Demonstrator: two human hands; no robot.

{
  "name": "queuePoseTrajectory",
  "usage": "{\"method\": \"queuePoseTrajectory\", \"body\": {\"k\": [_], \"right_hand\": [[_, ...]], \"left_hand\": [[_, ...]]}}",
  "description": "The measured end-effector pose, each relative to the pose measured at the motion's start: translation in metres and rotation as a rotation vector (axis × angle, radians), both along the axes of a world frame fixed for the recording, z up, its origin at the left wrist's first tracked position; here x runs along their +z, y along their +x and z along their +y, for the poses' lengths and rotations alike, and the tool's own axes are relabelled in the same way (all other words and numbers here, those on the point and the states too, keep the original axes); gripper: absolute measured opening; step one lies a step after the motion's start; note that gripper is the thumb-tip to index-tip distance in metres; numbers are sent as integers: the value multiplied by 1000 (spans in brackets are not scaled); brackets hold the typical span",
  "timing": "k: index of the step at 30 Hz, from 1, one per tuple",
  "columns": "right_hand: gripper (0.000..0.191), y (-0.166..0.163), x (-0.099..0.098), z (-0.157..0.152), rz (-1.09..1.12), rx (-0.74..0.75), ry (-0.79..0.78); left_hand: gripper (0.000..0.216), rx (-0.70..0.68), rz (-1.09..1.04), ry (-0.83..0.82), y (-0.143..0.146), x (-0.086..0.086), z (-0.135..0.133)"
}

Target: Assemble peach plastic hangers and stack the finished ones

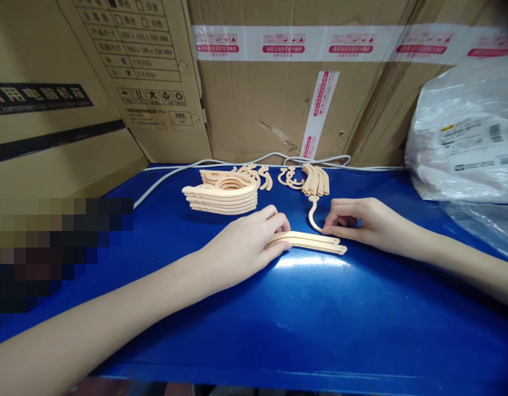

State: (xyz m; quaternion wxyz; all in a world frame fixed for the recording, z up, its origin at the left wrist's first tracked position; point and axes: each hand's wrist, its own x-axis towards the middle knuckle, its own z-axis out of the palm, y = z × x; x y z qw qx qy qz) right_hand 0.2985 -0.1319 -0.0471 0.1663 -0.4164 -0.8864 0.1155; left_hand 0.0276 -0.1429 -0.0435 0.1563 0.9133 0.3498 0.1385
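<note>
My left hand (254,242) grips two slim cream plastic hanger arms (312,242) that lie side by side, their free ends pointing right. Between the thumb and fingers of my right hand (357,220) is the tip of a curved cream hanger hook (313,213), held just beyond those arms. Behind my left hand sits a stack of cream hanger pieces (221,201). More loose hooks (264,177) lie at its right side. Farther right rests a bunch of hanger arms (315,179), with several hooks (289,177) beside it.
A blue table (303,330) spreads under everything. Cardboard boxes (254,104) wall off the back and left. A white cable (175,170) runs along the rear edge. On the right stands a clear plastic bag (460,132) with a label. A pixelated patch covers the left side.
</note>
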Motion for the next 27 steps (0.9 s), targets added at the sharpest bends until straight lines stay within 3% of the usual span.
{"method": "queuePoseTrajectory", "body": {"k": [21,27], "right_hand": [[27,-4,-1,-9,-15,-34,49],[28,-6,3,-9,-50,-44,206]], "left_hand": [[20,-16,25,2,1,1,-1],[19,-17,23,11,1,2,0]]}}
